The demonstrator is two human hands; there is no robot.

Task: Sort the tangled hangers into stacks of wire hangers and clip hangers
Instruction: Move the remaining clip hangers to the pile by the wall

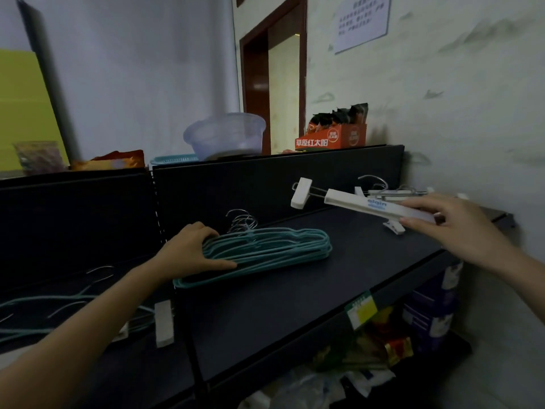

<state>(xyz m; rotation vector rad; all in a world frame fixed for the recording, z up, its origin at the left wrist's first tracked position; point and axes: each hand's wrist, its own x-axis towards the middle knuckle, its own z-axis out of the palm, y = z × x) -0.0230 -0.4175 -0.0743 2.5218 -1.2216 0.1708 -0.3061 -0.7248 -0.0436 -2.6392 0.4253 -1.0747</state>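
The clip hanger [380, 206] hangs over the shelf [295, 314] at two o'clock. My right hand [451, 228] pinches its white plastic bar between thumb and fingers. It looks light and stiff, but its sprung clips could snag, so the bar is the best place to hold it. The clip hanger pile [395, 192] lies just behind. My left hand [188, 250] clasps the left end of the wire hanger stack [274, 246] at eleven o'clock. The remaining tangle [59, 314] is at eight o'clock.
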